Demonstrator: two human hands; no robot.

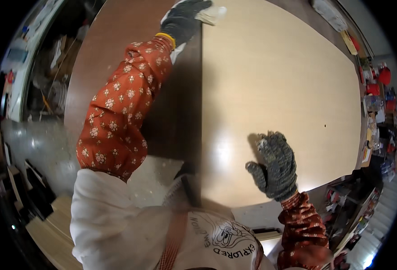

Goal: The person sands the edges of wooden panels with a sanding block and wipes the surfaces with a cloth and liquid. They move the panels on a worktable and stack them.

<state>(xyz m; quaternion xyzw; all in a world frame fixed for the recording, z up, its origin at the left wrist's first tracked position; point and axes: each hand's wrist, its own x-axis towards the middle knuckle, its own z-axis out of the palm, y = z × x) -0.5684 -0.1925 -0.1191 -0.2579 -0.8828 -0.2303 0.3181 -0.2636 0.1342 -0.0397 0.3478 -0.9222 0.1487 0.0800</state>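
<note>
My left hand (184, 21), in a dark knit glove with a yellow cuff, reaches to the far end of the seam between a dark brown panel (113, 40) and a pale wood-tone panel (279, 81). It is closed on a whitish cloth (212, 15), which sticks out past the fingertips onto the pale panel. My right hand (275, 167), in a dark grey knit glove with worn fingertips, is over the near part of the pale panel. Its thumb is apart from the fingers and it holds nothing. Red flowered sleeve covers are on both forearms.
A small dark spot (325, 126) marks the pale panel's right side. Shelves with red items and clutter (378, 103) line the right. Wooden boards (50, 238) lie at lower left on the grey floor (50, 148). A long plastic-wrapped bundle (329, 15) lies beyond the far right edge.
</note>
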